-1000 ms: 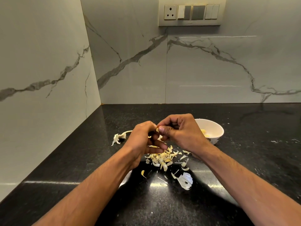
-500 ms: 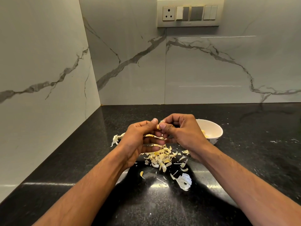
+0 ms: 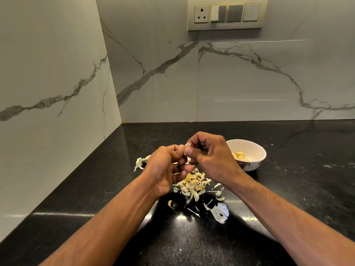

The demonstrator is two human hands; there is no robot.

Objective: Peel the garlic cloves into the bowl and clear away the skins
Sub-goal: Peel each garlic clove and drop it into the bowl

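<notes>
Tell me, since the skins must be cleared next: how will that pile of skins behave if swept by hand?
The pile of skins looks thin, curled and papery, so probably very light and apt to scatter. On the glossy black counter flakes should slide easily, though stray bits may cling to fingers.

I am standing at a home kitchen counter. The black speckled stone countertop [image 3: 288,189] runs into a corner where two walls of grey-veined marble-look tile [image 3: 240,77] meet. A wall plate with a socket and switches [image 3: 224,13] sits above it, and garlic skins [image 3: 194,185] lie by a small white bowl [image 3: 249,162] of peeled cloves.
</notes>
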